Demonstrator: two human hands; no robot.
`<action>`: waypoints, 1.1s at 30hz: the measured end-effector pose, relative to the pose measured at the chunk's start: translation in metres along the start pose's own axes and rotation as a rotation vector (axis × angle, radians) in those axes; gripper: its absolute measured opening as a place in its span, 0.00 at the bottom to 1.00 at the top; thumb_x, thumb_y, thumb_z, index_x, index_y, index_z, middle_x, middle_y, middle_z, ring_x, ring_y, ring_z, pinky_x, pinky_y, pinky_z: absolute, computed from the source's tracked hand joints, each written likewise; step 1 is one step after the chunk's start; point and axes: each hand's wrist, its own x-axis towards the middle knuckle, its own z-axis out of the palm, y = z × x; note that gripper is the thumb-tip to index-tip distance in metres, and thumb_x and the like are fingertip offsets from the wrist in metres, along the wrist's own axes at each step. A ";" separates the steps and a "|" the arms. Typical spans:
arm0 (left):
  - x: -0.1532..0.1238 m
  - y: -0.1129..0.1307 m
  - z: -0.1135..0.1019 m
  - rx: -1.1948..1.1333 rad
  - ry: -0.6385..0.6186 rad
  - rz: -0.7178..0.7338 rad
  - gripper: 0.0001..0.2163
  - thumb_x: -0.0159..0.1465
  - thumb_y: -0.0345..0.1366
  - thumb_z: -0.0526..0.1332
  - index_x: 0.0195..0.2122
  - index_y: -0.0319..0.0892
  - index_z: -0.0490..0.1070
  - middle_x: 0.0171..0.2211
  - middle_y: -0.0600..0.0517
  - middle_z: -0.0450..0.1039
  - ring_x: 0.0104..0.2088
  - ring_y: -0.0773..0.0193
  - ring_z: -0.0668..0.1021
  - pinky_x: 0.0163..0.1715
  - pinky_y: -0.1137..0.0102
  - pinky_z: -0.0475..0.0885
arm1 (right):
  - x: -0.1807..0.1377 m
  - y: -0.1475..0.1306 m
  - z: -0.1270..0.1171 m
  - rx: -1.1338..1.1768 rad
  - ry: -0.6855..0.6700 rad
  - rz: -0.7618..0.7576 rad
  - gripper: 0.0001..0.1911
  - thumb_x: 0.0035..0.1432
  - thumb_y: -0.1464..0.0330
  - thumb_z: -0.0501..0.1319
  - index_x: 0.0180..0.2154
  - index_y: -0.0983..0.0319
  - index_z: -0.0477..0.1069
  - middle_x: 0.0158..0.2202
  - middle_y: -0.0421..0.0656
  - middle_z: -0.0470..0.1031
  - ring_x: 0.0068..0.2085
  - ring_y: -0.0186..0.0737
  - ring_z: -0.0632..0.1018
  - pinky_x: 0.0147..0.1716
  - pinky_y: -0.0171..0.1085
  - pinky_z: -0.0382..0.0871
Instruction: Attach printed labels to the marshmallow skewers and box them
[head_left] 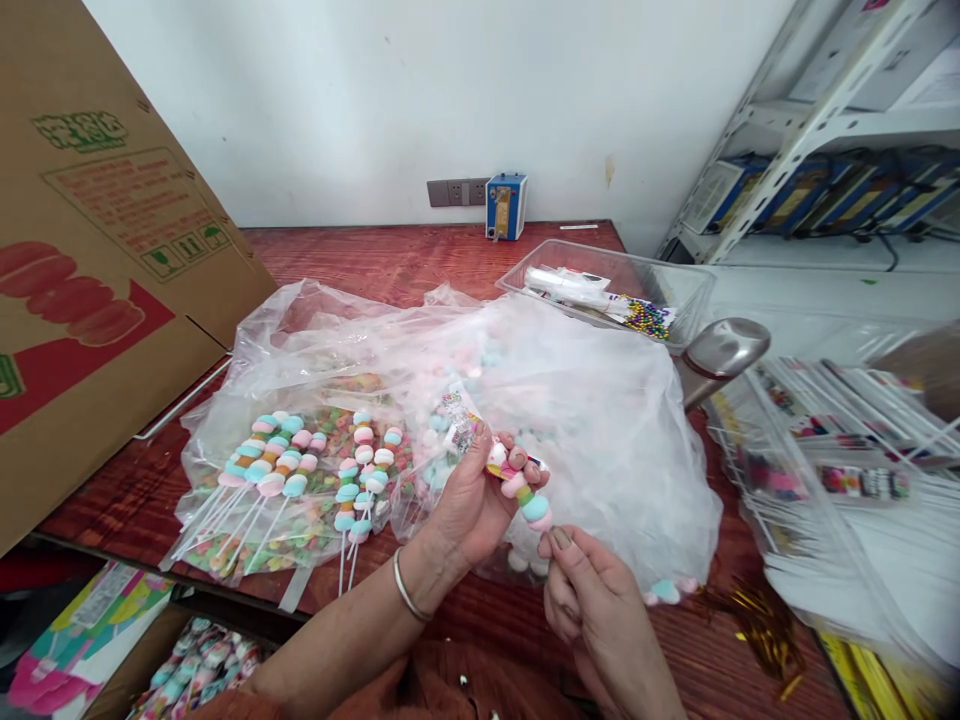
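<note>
A marshmallow skewer (pixel 534 508) in pink, white, blue and green lies across my left hand (pixel 476 510), whose fingers curl around it. A small printed plastic wrapper (pixel 459 418) sticks out above that thumb; whether it covers the skewer's top I cannot tell. My right hand (pixel 592 595) pinches at the skewer's lower end, with the stick mostly hidden by the fingers. Beneath both hands spreads a big clear plastic bag (pixel 600 430) with pastel marshmallows in it. To the left, several finished-looking marshmallow skewers (pixel 274 455) rest on another bag of coloured candy rings (pixel 300 545).
A large cardboard box (pixel 112 250) stands at left. Behind the bags are a clear tray (pixel 694 290) of wrappers and a blue device (pixel 506 205). On the right are a steel flask (pixel 720 350), a bin of white sticks (pixel 847 560) and gold twist ties (pixel 765 625). Below left sits a box of wrapped skewers (pixel 202 665).
</note>
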 end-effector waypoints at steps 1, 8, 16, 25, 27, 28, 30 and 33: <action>0.001 0.002 -0.001 -0.005 -0.002 -0.016 0.14 0.64 0.46 0.60 0.31 0.39 0.69 0.25 0.54 0.66 0.28 0.65 0.73 0.38 0.64 0.73 | 0.000 -0.001 0.001 0.095 -0.028 0.061 0.20 0.57 0.50 0.63 0.29 0.61 0.67 0.14 0.26 0.47 0.14 0.23 0.46 0.12 0.26 0.43; 0.008 0.017 -0.008 0.085 0.107 -0.178 0.21 0.66 0.51 0.55 0.26 0.38 0.68 0.21 0.51 0.69 0.25 0.63 0.76 0.36 0.64 0.73 | -0.002 -0.003 -0.004 0.138 -0.109 0.142 0.19 0.57 0.51 0.63 0.29 0.61 0.67 0.13 0.26 0.49 0.14 0.23 0.46 0.11 0.26 0.44; -0.001 -0.009 -0.001 0.138 0.248 -0.036 0.19 0.61 0.52 0.62 0.30 0.38 0.70 0.27 0.48 0.75 0.31 0.59 0.80 0.36 0.65 0.74 | 0.002 0.017 -0.010 -1.104 0.324 -0.885 0.10 0.66 0.66 0.57 0.38 0.64 0.75 0.24 0.41 0.76 0.22 0.34 0.73 0.23 0.33 0.60; 0.007 0.001 -0.006 0.132 0.163 0.090 0.13 0.57 0.30 0.69 0.42 0.38 0.72 0.36 0.48 0.76 0.36 0.64 0.79 0.40 0.69 0.74 | 0.004 0.008 -0.005 -0.518 0.186 -0.386 0.14 0.62 0.57 0.60 0.35 0.62 0.72 0.22 0.37 0.70 0.21 0.31 0.69 0.20 0.30 0.61; 0.007 0.004 -0.005 0.080 0.117 0.059 0.09 0.58 0.31 0.68 0.40 0.37 0.72 0.31 0.52 0.72 0.30 0.69 0.76 0.37 0.70 0.74 | 0.004 0.005 -0.004 -0.148 0.083 -0.088 0.19 0.58 0.51 0.62 0.32 0.62 0.70 0.18 0.31 0.58 0.16 0.25 0.55 0.14 0.28 0.50; 0.007 0.004 -0.004 0.060 0.098 0.053 0.08 0.60 0.32 0.67 0.39 0.37 0.72 0.29 0.53 0.70 0.28 0.70 0.75 0.35 0.71 0.73 | 0.004 0.004 -0.004 0.007 0.013 0.043 0.21 0.56 0.50 0.63 0.32 0.62 0.70 0.17 0.29 0.54 0.15 0.24 0.49 0.13 0.27 0.45; 0.005 0.005 -0.003 0.041 0.078 0.043 0.06 0.62 0.33 0.65 0.37 0.36 0.72 0.28 0.54 0.68 0.26 0.71 0.73 0.32 0.73 0.73 | 0.004 0.004 -0.004 0.190 -0.134 0.219 0.20 0.57 0.50 0.63 0.33 0.62 0.70 0.17 0.27 0.49 0.16 0.23 0.43 0.12 0.27 0.41; 0.004 0.006 -0.002 0.052 0.081 0.012 0.07 0.64 0.35 0.63 0.37 0.36 0.72 0.27 0.54 0.68 0.26 0.71 0.72 0.31 0.73 0.73 | 0.002 0.006 -0.006 0.109 -0.203 0.183 0.19 0.60 0.51 0.60 0.33 0.61 0.70 0.17 0.28 0.48 0.16 0.24 0.44 0.13 0.28 0.41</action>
